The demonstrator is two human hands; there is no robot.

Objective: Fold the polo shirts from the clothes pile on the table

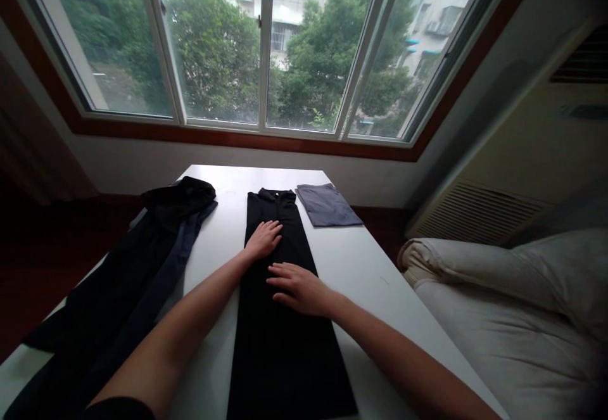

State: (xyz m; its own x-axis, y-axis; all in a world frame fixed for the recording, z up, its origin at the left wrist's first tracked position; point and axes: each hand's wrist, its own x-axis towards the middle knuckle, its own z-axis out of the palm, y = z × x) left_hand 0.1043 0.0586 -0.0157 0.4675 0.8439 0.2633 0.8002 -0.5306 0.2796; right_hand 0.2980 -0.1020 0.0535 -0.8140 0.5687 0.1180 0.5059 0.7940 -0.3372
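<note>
A black collared garment (285,356) lies lengthwise on the white table (389,306), folded into a long narrow strip with its collar at the far end. My left hand (264,239) rests flat on its upper part, below the collar, fingers stretched out. Nearer to me and a little to the right, my right hand (299,288) lies palm down on the same cloth with its fingers spread. Neither hand grips the fabric. Whatever lies beneath the palms is hidden.
A folded grey cloth (329,205) lies at the table's far right. Along the left side, dark clothes (137,268) are heaped loosely and hang toward the edge. A pale sofa (503,293) stands close on the right. Beyond the table is a window (218,59) above a white wall.
</note>
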